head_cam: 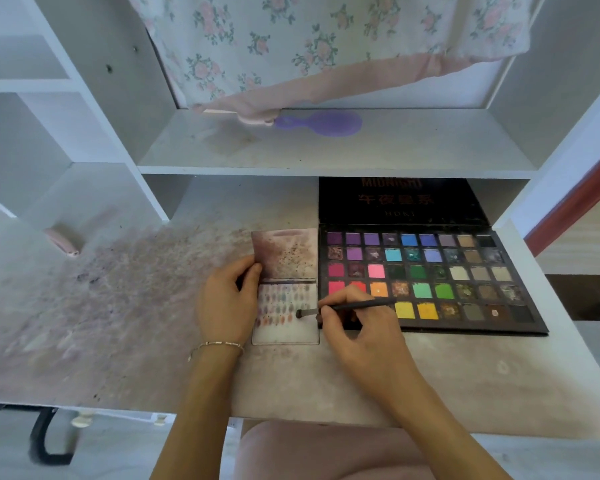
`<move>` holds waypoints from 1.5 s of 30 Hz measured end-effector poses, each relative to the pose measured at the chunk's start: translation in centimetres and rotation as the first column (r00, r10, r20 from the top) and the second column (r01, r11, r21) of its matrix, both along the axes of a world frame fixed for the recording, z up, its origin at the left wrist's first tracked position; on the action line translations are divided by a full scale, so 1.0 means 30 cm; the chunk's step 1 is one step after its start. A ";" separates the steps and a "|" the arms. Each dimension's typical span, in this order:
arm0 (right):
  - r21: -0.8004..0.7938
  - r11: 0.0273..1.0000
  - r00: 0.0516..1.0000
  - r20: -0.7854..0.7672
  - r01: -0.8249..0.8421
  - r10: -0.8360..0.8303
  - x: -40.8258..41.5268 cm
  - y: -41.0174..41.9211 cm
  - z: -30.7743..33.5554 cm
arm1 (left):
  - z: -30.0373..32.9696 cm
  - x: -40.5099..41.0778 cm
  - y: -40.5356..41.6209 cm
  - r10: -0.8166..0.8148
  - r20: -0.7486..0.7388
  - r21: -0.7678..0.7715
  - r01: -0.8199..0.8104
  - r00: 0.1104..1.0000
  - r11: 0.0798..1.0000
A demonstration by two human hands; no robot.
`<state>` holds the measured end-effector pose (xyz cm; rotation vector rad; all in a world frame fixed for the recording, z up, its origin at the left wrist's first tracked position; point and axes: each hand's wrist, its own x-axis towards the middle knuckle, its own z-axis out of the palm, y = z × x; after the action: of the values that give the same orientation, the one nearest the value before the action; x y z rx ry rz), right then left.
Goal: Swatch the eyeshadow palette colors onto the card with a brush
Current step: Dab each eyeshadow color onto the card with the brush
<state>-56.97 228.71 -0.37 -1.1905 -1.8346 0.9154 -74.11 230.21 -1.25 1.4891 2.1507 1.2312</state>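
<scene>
At the far left of my head-camera feed, a small pink case [63, 241] lies on the powder-stained white desk [125, 306], its surface smeared with mauve and grey dust. Moving right, I see the left hand [227, 299], a thin beaded bracelet [219, 346] at the wrist, resting beside the swatch card [286, 306]; its thumb and fingers pinch the card's left edge near the fold. The card is a pale, rectangular sheet with rounded corners, its upper flap mottled brown-purple and tilted up, its lower panel flat on the desk and covered with rows of small oval smudges in purple, blue and reddish tones. The dark tip of the slim black brush [347, 307] touches the right side of that lower panel. The right hand [355, 327] holds the brush like a pen, fingers curled tight round the handle, and covers the near-left corner of the eyeshadow palette [465, 271]. The palette lies open just right of the card, a black rectangular tray of square pans, matte and glittery, from purples and blues to greens, yellows and browns; its lid [402, 202] leans back under the shelf with partly hidden lettering. On the shelf [326, 150] above lie a lilac hairbrush [321, 123] and the hem of a floral cloth [291, 46].
</scene>
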 end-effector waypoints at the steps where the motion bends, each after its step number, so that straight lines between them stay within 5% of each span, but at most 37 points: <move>1: -0.004 1.000 1.000 0.007 0.000 0.000 0.000 0.000 0.000 | 0.000 0.000 0.001 -0.002 0.000 -0.001 0.002 1.000 1.000; 45: -0.040 0.999 0.997 0.073 -0.014 0.017 -0.002 -0.004 0.003 | -0.012 -0.002 0.000 0.009 0.009 -0.007 -0.009 1.000 1.000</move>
<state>-57.02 228.58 -0.26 -1.2500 -1.8941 0.9314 -74.16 230.22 -1.61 1.4692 2.1562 1.2302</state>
